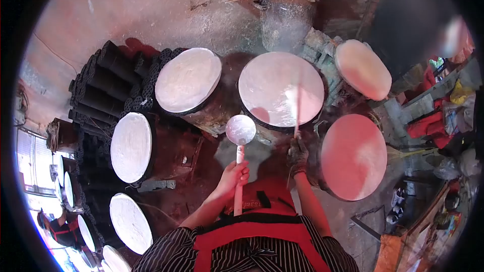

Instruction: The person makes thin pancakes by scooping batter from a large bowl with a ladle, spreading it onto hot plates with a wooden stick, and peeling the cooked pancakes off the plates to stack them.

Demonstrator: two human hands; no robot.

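In the head view, grips the pale handle of a ladle (241,130) in the bare left hand (235,176), with fingers closed round it and bowl close by the lower-left edge of the middle disc (269,83). Holds a thin stick (298,105) in the gloved right hand (298,155), with fingers curled round its lower part, just outside the disc's lower edge. Extends the stick over the disc, right of its centre; cannot tell contact from hovering along the blurred length.

Counts one ladle, one stick and six large discs in full: the middle disc, an upper-left disc (188,79), a left disc (131,147), a lower-left disc (131,223), a right disc (354,157) and an upper-right disc (364,69). Leaves several more at far lower left, cut off or overlapping, uncounted.

Shows round, chalky-white faces, dark-rimmed below at the middle disc, tinted red at the right disc. Stacks black cylinders (103,85), pierced with small holes at the ends, beyond the left disc, before a rough, stained wall (151,15). Wears a smooth red apron (252,231) over striped cloth (166,249).
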